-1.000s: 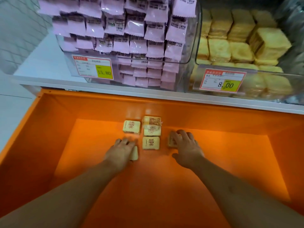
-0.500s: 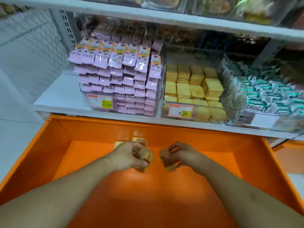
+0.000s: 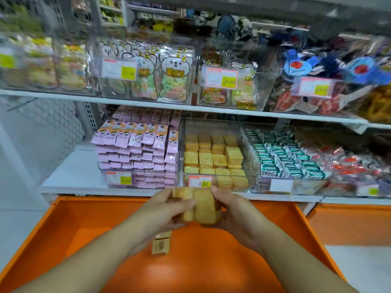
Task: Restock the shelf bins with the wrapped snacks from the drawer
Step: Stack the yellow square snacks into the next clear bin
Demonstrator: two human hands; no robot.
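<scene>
Both hands hold a bunch of yellow wrapped snacks [image 3: 201, 205] together above the open orange drawer [image 3: 84, 220]. My left hand [image 3: 163, 210] grips the bunch from the left and my right hand [image 3: 234, 210] grips it from the right. One or two wrapped snacks [image 3: 161, 246] still lie on the drawer floor below my left wrist. Just behind the hands, on the lower shelf, stands the clear bin of the same yellow snacks [image 3: 213, 159] with a price tag reading 8.00 [image 3: 200, 182].
A bin of pink packets [image 3: 137, 151] stands left of the yellow bin and a bin of green-and-white packets [image 3: 283, 159] to its right. The upper shelf [image 3: 148, 106] carries clear bins of bagged sweets. White floor lies at the left.
My hands rose from the drawer floor with the snacks and came together into one bunch. The view tilted up, so the upper shelf shows now.
</scene>
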